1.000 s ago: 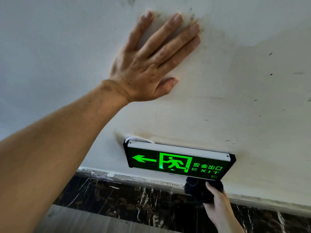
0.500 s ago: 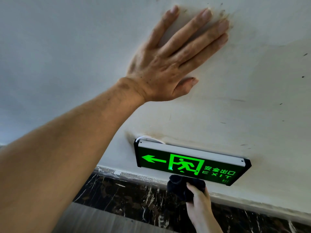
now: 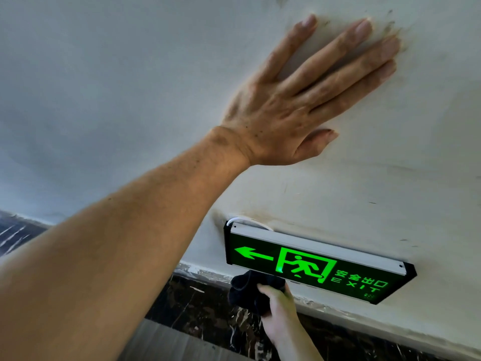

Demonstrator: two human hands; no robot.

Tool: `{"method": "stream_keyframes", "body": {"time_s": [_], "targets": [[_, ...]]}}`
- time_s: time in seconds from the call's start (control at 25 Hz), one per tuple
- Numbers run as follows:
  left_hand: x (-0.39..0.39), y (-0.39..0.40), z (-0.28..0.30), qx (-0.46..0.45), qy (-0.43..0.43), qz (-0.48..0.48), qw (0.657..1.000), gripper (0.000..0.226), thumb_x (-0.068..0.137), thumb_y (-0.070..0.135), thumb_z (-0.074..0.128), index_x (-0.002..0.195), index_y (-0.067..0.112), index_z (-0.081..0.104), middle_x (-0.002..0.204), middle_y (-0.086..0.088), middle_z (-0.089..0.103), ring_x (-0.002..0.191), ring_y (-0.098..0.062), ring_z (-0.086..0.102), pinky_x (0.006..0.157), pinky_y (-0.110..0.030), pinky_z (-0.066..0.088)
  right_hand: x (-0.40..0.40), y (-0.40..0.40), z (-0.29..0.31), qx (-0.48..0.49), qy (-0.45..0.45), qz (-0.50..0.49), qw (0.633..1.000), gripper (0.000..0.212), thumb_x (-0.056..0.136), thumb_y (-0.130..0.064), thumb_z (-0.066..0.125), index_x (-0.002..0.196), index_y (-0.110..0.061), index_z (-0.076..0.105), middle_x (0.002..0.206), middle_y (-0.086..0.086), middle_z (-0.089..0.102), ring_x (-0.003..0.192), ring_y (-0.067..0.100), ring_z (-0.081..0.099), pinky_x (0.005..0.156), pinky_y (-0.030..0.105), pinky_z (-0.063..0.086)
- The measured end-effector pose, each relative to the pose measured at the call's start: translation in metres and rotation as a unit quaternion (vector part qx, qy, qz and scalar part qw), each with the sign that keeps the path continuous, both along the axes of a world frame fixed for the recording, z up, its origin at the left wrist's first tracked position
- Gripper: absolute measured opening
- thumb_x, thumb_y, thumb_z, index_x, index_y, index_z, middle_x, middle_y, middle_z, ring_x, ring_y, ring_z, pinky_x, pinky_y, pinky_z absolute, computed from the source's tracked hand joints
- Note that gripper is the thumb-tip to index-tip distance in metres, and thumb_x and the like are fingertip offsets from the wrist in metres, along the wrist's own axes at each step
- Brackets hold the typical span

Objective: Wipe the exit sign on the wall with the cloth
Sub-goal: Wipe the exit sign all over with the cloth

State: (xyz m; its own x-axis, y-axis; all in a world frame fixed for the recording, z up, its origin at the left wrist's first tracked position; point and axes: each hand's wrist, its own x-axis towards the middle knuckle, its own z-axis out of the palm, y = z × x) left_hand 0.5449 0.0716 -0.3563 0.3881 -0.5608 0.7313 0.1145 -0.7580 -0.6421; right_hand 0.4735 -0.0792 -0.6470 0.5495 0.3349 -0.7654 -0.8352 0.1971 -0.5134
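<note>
A lit green exit sign [image 3: 320, 264] with a left arrow, a running figure and the word EXIT hangs low on the white wall [image 3: 130, 87]. My right hand [image 3: 279, 312] is shut on a black cloth [image 3: 247, 290] and presses it against the sign's lower left edge, under the arrow and the figure. My left hand [image 3: 299, 100] lies flat on the wall above the sign, fingers spread, holding nothing.
A dark marble skirting [image 3: 208, 306] runs along the wall's foot below the sign, with a grey floor [image 3: 166, 345] beneath it. A white cable [image 3: 247, 221] loops out at the sign's upper left corner. Brown smudges mark the wall.
My right hand has slid the black cloth leftward along the sign's bottom edge, from under the EXIT letters to under the arrow. My left hand has stayed flat on the wall.
</note>
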Motion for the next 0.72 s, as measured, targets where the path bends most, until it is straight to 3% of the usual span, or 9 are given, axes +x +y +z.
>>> {"method": "stream_keyframes", "body": {"time_s": [0.16,0.56,0.72], "targets": [[-0.001,0.000,-0.002,-0.002,0.003,-0.003,1.000,0.074,0.087,0.048,0.053,0.151,0.014,0.040,0.153,-0.002,0.043,0.143,-0.030,0.037,0.124,-0.049,0.002,-0.010,0.026,0.004,0.009,0.020,0.020,1.000,0.034,0.078,0.018,0.057,0.097,-0.010,0.063,0.093,0.025,0.067,0.086,0.041,0.063,0.062,0.043,0.051],[0.000,0.001,-0.001,-0.004,0.001,0.005,1.000,0.074,0.085,0.050,0.053,0.149,0.015,0.045,0.152,-0.002,0.049,0.142,-0.028,0.038,0.124,-0.048,0.002,-0.031,0.054,0.006,0.050,0.012,0.162,0.985,0.045,0.073,0.021,0.061,0.107,-0.007,0.066,0.103,0.031,0.070,0.096,0.050,0.065,0.086,0.065,0.050],[-0.003,0.005,-0.001,0.002,0.003,0.019,1.000,0.077,0.086,0.051,0.052,0.153,0.015,0.038,0.155,-0.001,0.037,0.144,-0.029,0.035,0.124,-0.049,0.002,-0.038,0.031,-0.004,0.048,-0.018,0.187,0.981,0.049,0.071,0.025,0.059,0.111,-0.001,0.066,0.101,0.032,0.070,0.095,0.051,0.065,0.089,0.064,0.049]]}}
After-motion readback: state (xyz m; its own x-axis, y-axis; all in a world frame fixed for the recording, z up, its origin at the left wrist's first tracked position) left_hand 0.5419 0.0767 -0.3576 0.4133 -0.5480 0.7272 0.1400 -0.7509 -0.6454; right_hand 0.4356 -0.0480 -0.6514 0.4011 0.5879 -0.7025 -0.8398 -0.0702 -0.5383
